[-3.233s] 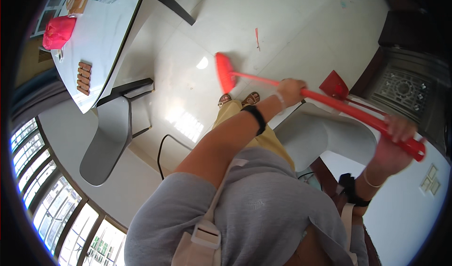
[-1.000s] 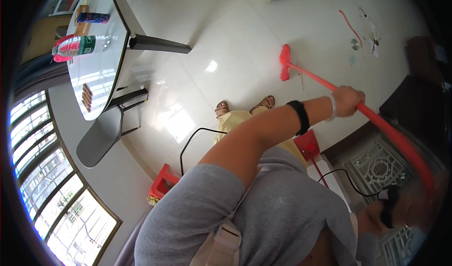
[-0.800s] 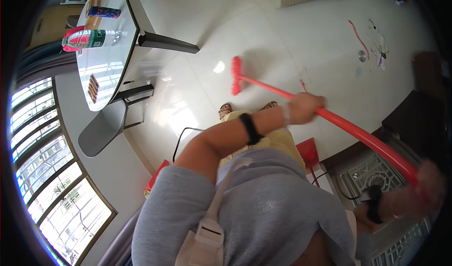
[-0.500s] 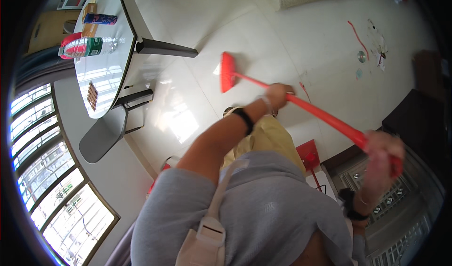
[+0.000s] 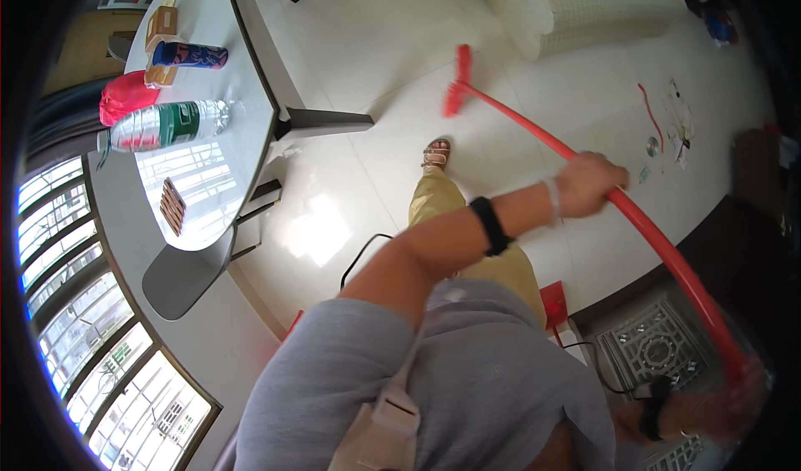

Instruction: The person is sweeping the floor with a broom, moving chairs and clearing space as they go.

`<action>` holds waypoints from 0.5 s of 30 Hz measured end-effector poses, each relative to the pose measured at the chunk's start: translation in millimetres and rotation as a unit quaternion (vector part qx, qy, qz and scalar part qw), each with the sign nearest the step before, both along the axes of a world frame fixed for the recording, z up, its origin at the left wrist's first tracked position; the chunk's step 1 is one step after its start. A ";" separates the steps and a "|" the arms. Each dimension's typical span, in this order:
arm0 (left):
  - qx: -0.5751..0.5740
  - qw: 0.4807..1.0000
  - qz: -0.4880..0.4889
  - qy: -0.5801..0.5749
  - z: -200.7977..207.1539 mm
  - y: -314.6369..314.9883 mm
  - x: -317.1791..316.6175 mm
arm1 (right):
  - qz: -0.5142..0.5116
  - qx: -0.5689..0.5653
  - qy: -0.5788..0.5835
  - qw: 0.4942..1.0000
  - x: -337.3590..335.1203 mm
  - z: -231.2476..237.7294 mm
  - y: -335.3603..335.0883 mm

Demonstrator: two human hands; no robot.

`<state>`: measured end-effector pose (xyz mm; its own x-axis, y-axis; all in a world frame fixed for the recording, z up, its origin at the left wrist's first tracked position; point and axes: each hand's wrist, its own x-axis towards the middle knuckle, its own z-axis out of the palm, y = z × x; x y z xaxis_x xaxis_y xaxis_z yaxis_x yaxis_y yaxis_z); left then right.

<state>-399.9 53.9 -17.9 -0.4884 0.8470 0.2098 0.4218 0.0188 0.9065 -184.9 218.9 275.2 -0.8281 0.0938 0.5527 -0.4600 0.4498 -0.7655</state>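
A red broom handle point(image 5: 667, 250) runs slantwise from the lower right to the red broom head point(image 5: 458, 87), whose bristles are slightly blurred on the pale tiled floor. Partway along it, my left hand point(image 5: 591, 185) is wrapped round the handle, that arm stretched across my body. Near the handle's top end at the right rim, my right hand point(image 5: 738, 404) is closed on it too, smeared and dark at the picture's edge. One sandalled foot point(image 5: 435, 154) stands forward, a short way from the bristles.
At the left, a white table point(image 5: 209, 208) bears a large plastic bottle point(image 5: 163, 126), a blue patterned cylinder point(image 5: 190, 55) and a red bag point(image 5: 127, 97). A pale sofa point(image 5: 601, 16) lies ahead. Litter point(image 5: 680, 125) and a red strip point(image 5: 651, 116) lie right; a red dustpan point(image 5: 553, 304) is nearby.
The broom head has moved away and to the right. Both hands have gone right with the handle, the right one also lower. One foot now shows further forward.
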 end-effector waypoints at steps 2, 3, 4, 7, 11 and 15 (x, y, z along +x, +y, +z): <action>-0.041 0.999 0.005 0.013 -11.4 -43.6 -63.3 | -0.107 -0.275 0.039 0.955 -56.2 -44.0 -42.4; -0.059 0.998 0.034 0.016 -26.9 -68.3 -95.2 | -0.159 -0.127 -0.014 0.979 -89.4 -68.0 -52.7; -0.116 0.991 0.053 0.041 -33.9 -92.7 -129.9 | -0.210 0.027 -0.065 0.975 -123.8 -91.3 -60.6; -0.322 0.935 0.139 0.060 -79.1 -187.6 -219.9 | -0.091 -0.333 -0.147 0.927 -240.1 -182.3 -119.0; -0.462 0.871 0.157 0.064 -172.8 -266.6 -286.6 | 0.007 -0.307 -0.278 0.910 -324.0 -242.0 -192.1; -0.482 0.872 0.085 0.007 -200.2 -261.6 -266.1 | -0.078 -0.232 -0.355 0.902 -307.2 -239.5 -186.7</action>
